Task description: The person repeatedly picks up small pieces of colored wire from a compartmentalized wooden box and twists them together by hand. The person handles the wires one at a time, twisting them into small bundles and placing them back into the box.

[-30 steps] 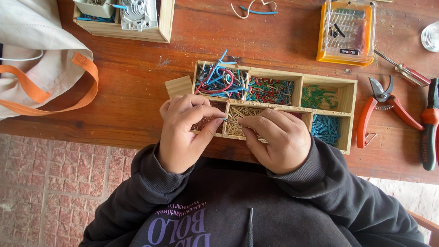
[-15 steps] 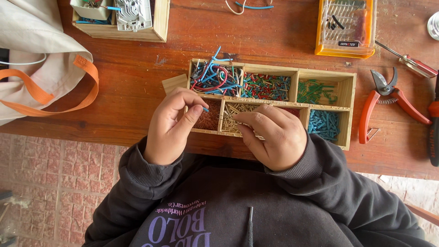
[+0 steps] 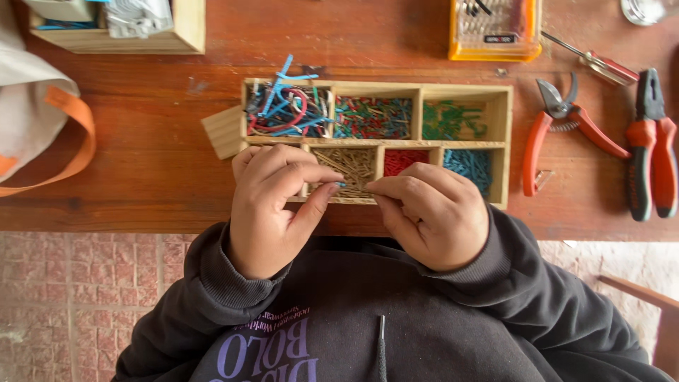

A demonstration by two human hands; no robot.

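Observation:
A wooden tray [image 3: 375, 88] with six compartments lies on the red-brown table. It holds tangled blue and red wires [image 3: 286, 110], mixed red and green bits [image 3: 373, 117], green bits [image 3: 453, 120], tan bits [image 3: 350, 163], red bits [image 3: 404, 159] and blue bits [image 3: 468, 164]. My left hand [image 3: 272, 209] and my right hand [image 3: 431, 212] meet over the tray's near edge, in front of the tan compartment. Their fingertips pinch one small thin wire piece [image 3: 345, 185] between them; only a blue tip of it shows.
Orange-handled cutters [image 3: 559, 127], pliers [image 3: 654, 148] and a screwdriver [image 3: 594, 62] lie to the right. An orange plastic case [image 3: 495, 28] sits behind the tray. At the far left stands a wooden box [image 3: 141, 39], near a cloth bag with an orange strap [image 3: 42, 120]. A small wood block [image 3: 223, 131] touches the tray's left side.
My left hand's fingers have moved right from the tray's near-left compartment and closed against my right fingertips on the wire piece. The view has shifted slightly.

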